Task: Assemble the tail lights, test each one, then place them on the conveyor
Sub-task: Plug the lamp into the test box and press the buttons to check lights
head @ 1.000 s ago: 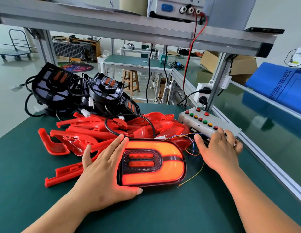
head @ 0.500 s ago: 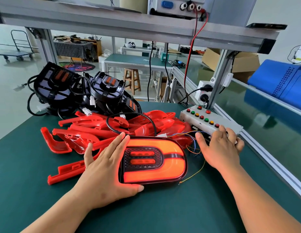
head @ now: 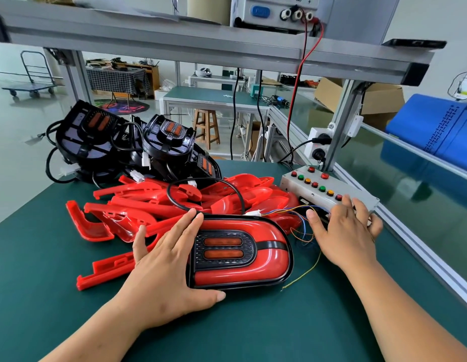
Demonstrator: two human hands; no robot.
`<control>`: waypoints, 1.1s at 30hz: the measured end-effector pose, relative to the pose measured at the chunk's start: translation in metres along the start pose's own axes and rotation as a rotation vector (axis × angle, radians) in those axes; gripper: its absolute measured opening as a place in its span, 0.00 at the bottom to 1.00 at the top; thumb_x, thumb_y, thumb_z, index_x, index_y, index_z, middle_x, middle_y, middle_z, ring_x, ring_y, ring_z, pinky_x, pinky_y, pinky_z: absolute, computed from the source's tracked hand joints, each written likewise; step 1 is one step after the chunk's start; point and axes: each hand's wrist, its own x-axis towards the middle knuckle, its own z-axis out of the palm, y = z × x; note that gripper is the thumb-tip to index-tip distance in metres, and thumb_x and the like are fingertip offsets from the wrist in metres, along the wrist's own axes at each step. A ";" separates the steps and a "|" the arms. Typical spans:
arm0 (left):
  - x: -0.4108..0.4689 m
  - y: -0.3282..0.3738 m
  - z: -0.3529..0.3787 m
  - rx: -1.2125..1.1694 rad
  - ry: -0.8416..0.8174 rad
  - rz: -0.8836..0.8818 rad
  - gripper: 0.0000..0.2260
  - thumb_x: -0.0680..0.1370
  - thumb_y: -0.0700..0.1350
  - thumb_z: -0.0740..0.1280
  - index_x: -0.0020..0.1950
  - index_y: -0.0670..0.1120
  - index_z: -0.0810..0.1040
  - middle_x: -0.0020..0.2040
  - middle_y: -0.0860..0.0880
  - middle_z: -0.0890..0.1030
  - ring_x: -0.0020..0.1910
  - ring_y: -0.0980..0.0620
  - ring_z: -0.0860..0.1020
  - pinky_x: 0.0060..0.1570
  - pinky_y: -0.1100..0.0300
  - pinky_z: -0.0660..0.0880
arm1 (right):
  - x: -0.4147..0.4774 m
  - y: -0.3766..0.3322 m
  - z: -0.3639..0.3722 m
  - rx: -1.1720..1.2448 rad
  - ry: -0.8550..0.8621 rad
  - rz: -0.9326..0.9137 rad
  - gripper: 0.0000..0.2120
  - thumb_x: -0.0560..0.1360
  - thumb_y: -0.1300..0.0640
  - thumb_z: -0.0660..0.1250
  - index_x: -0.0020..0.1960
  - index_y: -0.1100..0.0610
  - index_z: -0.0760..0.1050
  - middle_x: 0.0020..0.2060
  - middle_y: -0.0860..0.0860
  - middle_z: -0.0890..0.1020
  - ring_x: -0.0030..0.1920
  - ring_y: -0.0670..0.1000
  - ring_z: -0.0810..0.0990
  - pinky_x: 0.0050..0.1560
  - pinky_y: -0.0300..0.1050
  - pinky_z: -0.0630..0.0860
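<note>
The assembled tail light (head: 253, 253) lies lens-up in the middle of the worktop (head: 253, 330), unlit. The left hand (head: 164, 259) lies flat and open against its left end, thumb along the near edge, probably to stop it sliding on its wires (head: 292, 212). The right hand (head: 344, 231) rests with spread fingers on the near end of the test button box (head: 318, 184) at the right edge, gripping nothing, likely placed to work the switches.

head view | faces forward and down | close above worktable (head: 39, 296)
</note>
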 end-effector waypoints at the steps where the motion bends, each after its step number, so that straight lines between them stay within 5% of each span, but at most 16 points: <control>1: 0.000 0.000 0.000 0.000 0.000 0.000 0.53 0.57 0.82 0.52 0.66 0.66 0.20 0.70 0.69 0.25 0.71 0.69 0.41 0.66 0.48 0.19 | 0.000 0.000 0.000 -0.001 0.000 -0.004 0.46 0.70 0.29 0.33 0.63 0.60 0.71 0.76 0.56 0.62 0.77 0.52 0.49 0.70 0.56 0.45; 7: 0.000 -0.001 0.000 -0.004 0.001 0.002 0.53 0.57 0.82 0.52 0.67 0.66 0.21 0.70 0.69 0.25 0.71 0.68 0.41 0.66 0.48 0.20 | 0.006 -0.001 -0.002 0.013 -0.011 -0.031 0.48 0.69 0.29 0.31 0.69 0.61 0.67 0.77 0.55 0.60 0.78 0.51 0.51 0.70 0.56 0.42; 13: 0.000 -0.002 0.002 -0.009 0.004 0.006 0.53 0.57 0.82 0.53 0.67 0.66 0.21 0.70 0.69 0.26 0.71 0.69 0.39 0.66 0.48 0.20 | 0.009 -0.006 -0.003 -0.044 0.071 -0.089 0.41 0.72 0.29 0.35 0.59 0.59 0.68 0.77 0.58 0.59 0.71 0.55 0.68 0.64 0.60 0.49; 20: 0.001 -0.003 0.001 -0.015 0.001 0.003 0.54 0.56 0.82 0.54 0.67 0.67 0.21 0.70 0.70 0.26 0.70 0.69 0.38 0.65 0.49 0.19 | 0.011 -0.005 -0.005 -0.065 0.014 -0.101 0.40 0.69 0.26 0.32 0.61 0.53 0.65 0.78 0.59 0.54 0.72 0.60 0.65 0.66 0.61 0.60; 26: 0.000 -0.002 0.000 -0.025 0.000 -0.002 0.54 0.56 0.82 0.53 0.66 0.66 0.21 0.70 0.69 0.26 0.70 0.69 0.39 0.65 0.49 0.19 | 0.023 -0.012 -0.011 -0.151 -0.014 -0.113 0.42 0.68 0.24 0.27 0.72 0.41 0.54 0.79 0.54 0.51 0.67 0.62 0.67 0.55 0.56 0.55; 28: 0.001 -0.002 0.001 -0.019 0.000 -0.002 0.54 0.56 0.82 0.53 0.66 0.66 0.20 0.70 0.69 0.26 0.71 0.69 0.42 0.66 0.47 0.20 | 0.031 -0.015 -0.016 -0.169 -0.053 -0.105 0.45 0.65 0.23 0.25 0.72 0.41 0.55 0.79 0.53 0.52 0.67 0.61 0.65 0.54 0.55 0.53; 33: 0.000 -0.002 0.003 -0.035 0.009 -0.008 0.54 0.56 0.82 0.55 0.67 0.66 0.21 0.70 0.70 0.26 0.71 0.70 0.43 0.66 0.47 0.21 | 0.042 -0.025 -0.017 -0.106 -0.146 -0.207 0.46 0.65 0.24 0.28 0.68 0.48 0.63 0.80 0.49 0.49 0.78 0.52 0.43 0.69 0.60 0.40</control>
